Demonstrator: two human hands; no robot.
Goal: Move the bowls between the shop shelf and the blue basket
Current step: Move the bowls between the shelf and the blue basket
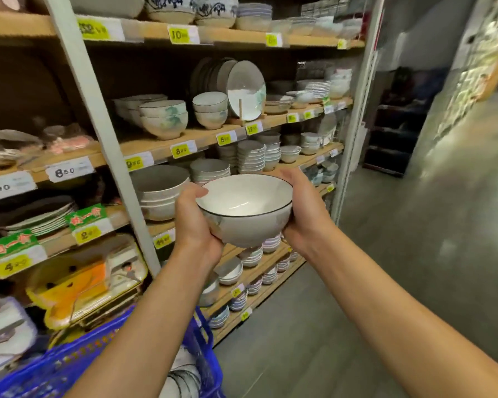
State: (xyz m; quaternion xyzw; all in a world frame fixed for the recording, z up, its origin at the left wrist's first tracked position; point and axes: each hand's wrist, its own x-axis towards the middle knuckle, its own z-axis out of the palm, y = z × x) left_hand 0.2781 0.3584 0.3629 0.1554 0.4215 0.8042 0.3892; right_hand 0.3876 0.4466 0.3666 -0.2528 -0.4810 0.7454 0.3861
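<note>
Item: white bowl (246, 209) with dark rim, upright, clasped at opposite sides by left hand (194, 225) and right hand (302, 209), likely for steadiness. Held in front of the shop shelf (167, 145); blue basket (78, 363) below-left of bowl, more bowls inside.

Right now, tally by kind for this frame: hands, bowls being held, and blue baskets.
Hands: 2, the left hand and the right hand
Held: 1 bowl, white with a dark rim, a grip on each side
Baskets: 1 blue basket
Total: 4
</note>
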